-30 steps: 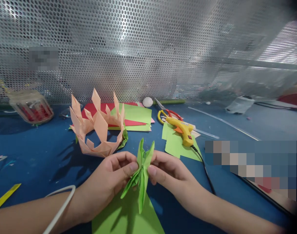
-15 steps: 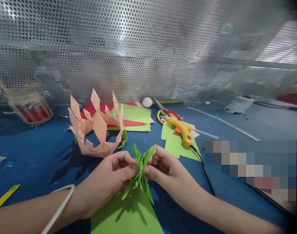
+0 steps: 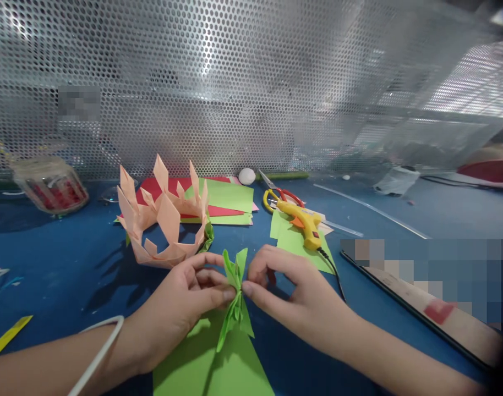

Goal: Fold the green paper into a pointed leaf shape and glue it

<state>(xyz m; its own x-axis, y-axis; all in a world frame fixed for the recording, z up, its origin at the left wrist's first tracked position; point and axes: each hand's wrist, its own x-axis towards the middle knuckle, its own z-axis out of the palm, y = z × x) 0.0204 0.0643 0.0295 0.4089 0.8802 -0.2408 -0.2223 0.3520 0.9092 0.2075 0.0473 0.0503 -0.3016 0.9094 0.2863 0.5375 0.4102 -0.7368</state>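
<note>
A folded green paper bow, pinched in at its middle, stands between my hands. My left hand grips it from the left, with the thumb in front and the fingers behind. On the other side my right hand is closed in a pinch, its thumb and fingertip together at the narrow middle of the bow. Below the bow lies a sheet of light green paper. A peach paper crown with pointed tips stands just beyond my left hand.
A yellow glue gun rests on green paper pieces, with scissors behind it. Coloured sheets lie behind the crown. A jar of red bits stands far left; a phone-like slab lies right. Perforated metal closes the back.
The bow has turned, so it now looks narrower and more edge-on. My right hand's fingers have come away from its upper right loop. The left hand keeps its hold.
</note>
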